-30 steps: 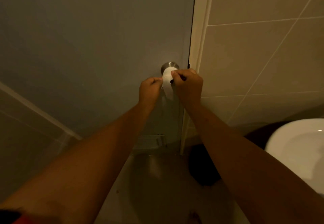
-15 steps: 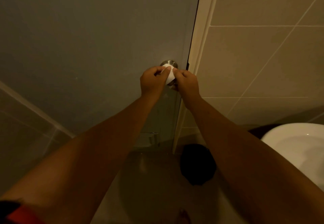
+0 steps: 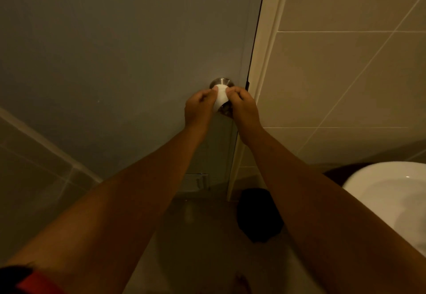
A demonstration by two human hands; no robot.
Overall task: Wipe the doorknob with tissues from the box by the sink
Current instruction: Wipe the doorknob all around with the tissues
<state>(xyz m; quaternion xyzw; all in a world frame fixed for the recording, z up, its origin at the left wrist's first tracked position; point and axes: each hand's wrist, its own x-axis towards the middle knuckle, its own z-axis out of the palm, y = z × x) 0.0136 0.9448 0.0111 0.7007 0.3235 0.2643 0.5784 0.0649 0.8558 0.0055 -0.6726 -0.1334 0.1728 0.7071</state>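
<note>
A round metal doorknob [image 3: 223,82] sits on the grey-blue door [image 3: 129,58], close to the door's right edge. A white tissue [image 3: 220,97] is draped over the knob's front. My left hand [image 3: 200,108] pinches the tissue's left side and my right hand [image 3: 242,107] pinches its right side, both pressed against the knob. Most of the knob is hidden behind the tissue and my fingers; only its top plate and a bit of its underside show.
A cream door frame [image 3: 265,63] and beige wall tiles [image 3: 345,74] lie to the right. A white sink [image 3: 396,197] juts in at the lower right. On the floor beneath the frame sits a dark object [image 3: 260,215]. A tiled wall [image 3: 30,174] runs along the left.
The tissue hung loose below the knob a second ago; both hands have since risen and wrapped it tightly over the knob. The view has shifted slightly.
</note>
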